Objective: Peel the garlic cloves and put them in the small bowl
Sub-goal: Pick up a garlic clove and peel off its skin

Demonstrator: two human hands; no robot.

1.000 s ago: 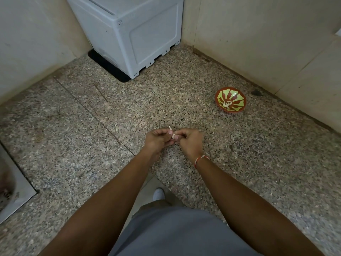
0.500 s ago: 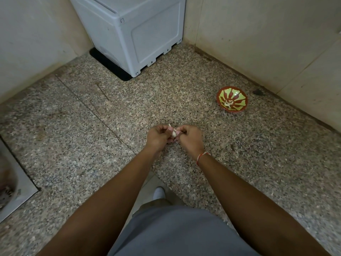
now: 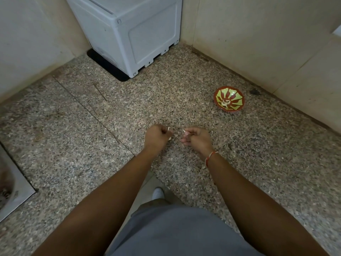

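Observation:
My left hand (image 3: 156, 136) and my right hand (image 3: 196, 139) hover over the speckled stone counter, a short gap between them. The left fingers are curled round a pale garlic clove (image 3: 169, 138) that shows at the fist's edge. A thin white bit of garlic skin (image 3: 184, 130) is pinched in the fingertips of my right hand. The small bowl (image 3: 229, 101), red with a green-yellow pattern, stands to the far right near the wall, with a few pale garlic pieces (image 3: 225, 103) inside.
A white plastic appliance (image 3: 132, 34) stands at the back in the corner. Tiled walls (image 3: 267, 43) close off the counter on the right and back. A steel sink (image 3: 11, 191) sits at the left edge. A red thread bracelet (image 3: 210, 157) circles my right wrist.
My hands were joined around the clove; now they have pulled apart, the left keeping the clove and the right carrying off a piece of skin.

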